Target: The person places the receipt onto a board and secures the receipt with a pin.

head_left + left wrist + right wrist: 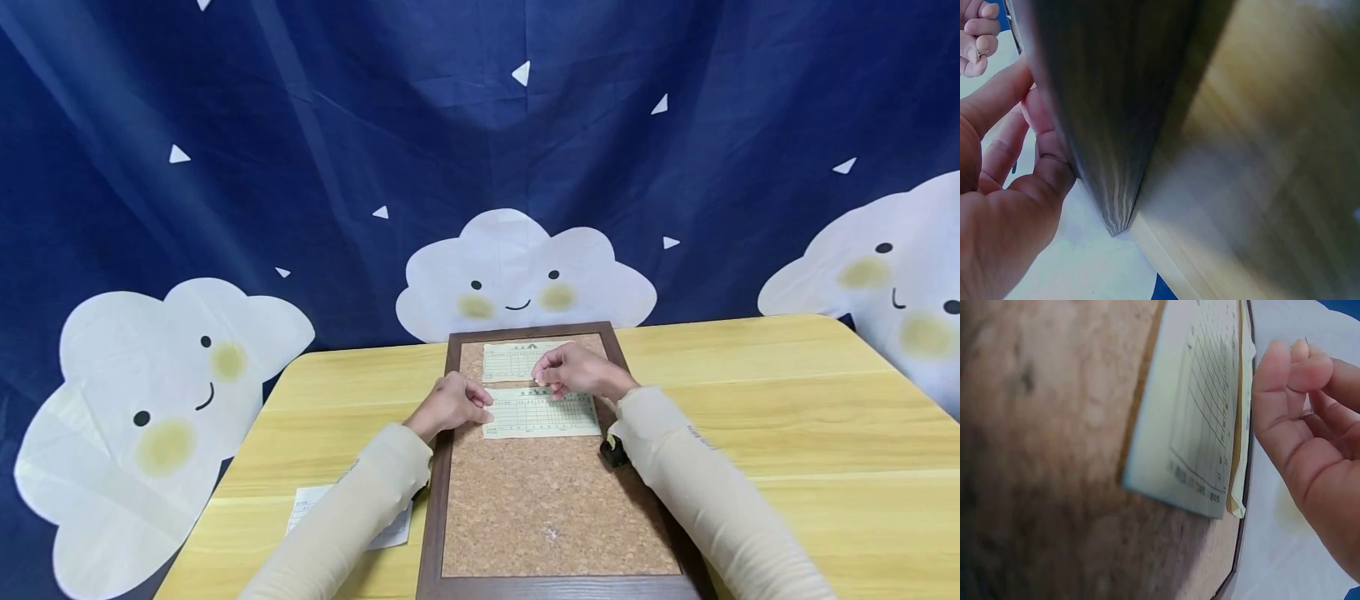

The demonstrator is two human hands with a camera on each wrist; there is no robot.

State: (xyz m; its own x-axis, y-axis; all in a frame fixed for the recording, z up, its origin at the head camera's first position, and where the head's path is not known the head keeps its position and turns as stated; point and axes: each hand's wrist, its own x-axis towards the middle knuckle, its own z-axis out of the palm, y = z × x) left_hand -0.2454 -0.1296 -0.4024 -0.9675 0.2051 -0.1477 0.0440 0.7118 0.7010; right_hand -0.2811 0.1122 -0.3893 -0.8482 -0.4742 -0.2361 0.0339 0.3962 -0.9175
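A framed cork board (555, 508) lies on the table, with two cream printed form slips on its upper part. My left hand (452, 404) rests at the left edge of the lower slip (536, 421), thumb and forefinger apart on the paper. Over the gap between the slips, my right hand (573, 371) pinches a small pin; its thin point (1307, 341) sticks out past the fingertips in the right wrist view. The upper slip (506, 362) lies flat near the board's top. The lower slip's near corner stands slightly off the cork in the right wrist view.
Left of the board, a white printed paper (390, 533) lies partly under the left sleeve. A small black object (613, 452) sits by the right side of the frame. The wooden table (787, 375) reaches back to a blue cloud-print curtain (450, 125).
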